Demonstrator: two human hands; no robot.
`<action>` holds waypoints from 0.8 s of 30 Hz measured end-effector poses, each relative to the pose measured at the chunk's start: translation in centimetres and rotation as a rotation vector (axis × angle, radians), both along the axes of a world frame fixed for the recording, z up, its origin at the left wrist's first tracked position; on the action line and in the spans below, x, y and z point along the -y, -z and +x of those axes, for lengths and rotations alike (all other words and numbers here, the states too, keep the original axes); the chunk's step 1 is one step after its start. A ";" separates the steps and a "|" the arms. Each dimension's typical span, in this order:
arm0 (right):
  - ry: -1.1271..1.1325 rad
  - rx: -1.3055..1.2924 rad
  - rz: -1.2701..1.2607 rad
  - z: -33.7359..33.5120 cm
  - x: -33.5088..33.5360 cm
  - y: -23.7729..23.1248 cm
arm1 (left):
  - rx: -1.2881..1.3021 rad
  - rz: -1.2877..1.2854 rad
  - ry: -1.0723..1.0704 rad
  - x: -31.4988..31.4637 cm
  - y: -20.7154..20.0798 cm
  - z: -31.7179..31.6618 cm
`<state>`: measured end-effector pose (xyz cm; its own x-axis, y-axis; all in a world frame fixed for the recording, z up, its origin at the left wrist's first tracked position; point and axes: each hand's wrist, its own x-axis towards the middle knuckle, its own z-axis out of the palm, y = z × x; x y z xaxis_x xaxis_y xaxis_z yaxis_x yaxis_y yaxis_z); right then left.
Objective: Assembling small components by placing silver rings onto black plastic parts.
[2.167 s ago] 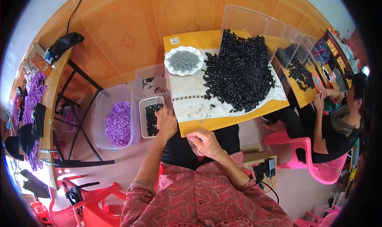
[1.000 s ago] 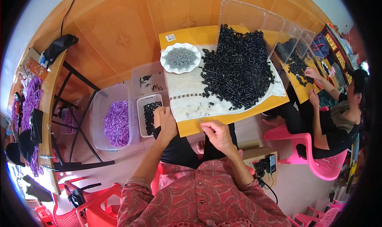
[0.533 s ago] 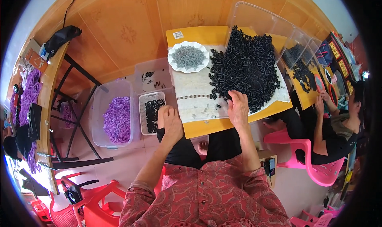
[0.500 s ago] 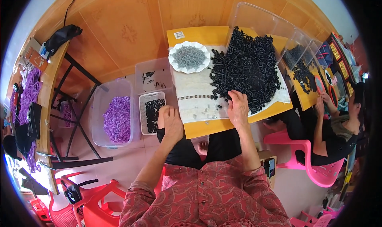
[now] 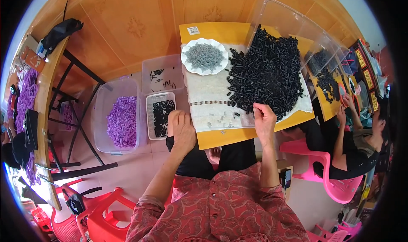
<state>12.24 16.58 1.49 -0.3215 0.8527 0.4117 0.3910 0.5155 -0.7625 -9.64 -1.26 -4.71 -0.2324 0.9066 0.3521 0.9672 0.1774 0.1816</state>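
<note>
A large heap of small black tube-like pieces (image 5: 270, 72) lies on a white cloth (image 5: 208, 86) over the yellow table (image 5: 221, 139). At the heap's near edge is my right hand (image 5: 264, 119), thumb and fingertips pinched together; whatever is between them is too small to make out. My left hand (image 5: 182, 129) rests by the table's left edge, fingers curled and their tips hidden beneath. Beside it stands a white basket (image 5: 149, 114) of black pieces. Across the cloth runs a row of small dark pieces (image 5: 209, 102), with several clear bits (image 5: 221, 124) nearer me.
A white scalloped plate (image 5: 185, 68) of grey pieces sits at the table's far left. A clear tub (image 5: 101, 127) of purple pieces and a smaller clear bin (image 5: 148, 87) stand left. Behind the heap tilts a clear box (image 5: 293, 19). Another person (image 5: 357, 144) sits right on a pink chair (image 5: 316, 157).
My right hand has shifted slightly right along the heap's edge, and its fingers have drawn together into a pinch. My left hand stays by the table edge. The view has tilted a little.
</note>
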 end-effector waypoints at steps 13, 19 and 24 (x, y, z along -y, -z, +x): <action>-0.108 0.302 0.196 -0.7 1.6 -0.8 | 0.053 0.018 0.028 0.3 -0.5 -0.3; -0.035 0.127 0.117 1.2 0.2 -0.3 | 0.287 0.163 0.181 0.9 -1.5 -2.3; -0.025 0.080 0.064 1.1 -0.1 -0.4 | 0.558 0.274 -0.099 1.3 -3.3 -1.8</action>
<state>13.31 16.70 1.91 -0.3759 0.8172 0.4370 0.4356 0.5721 -0.6950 -11.44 -2.54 -1.43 -0.5265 0.7654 0.3702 0.6952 0.1370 0.7056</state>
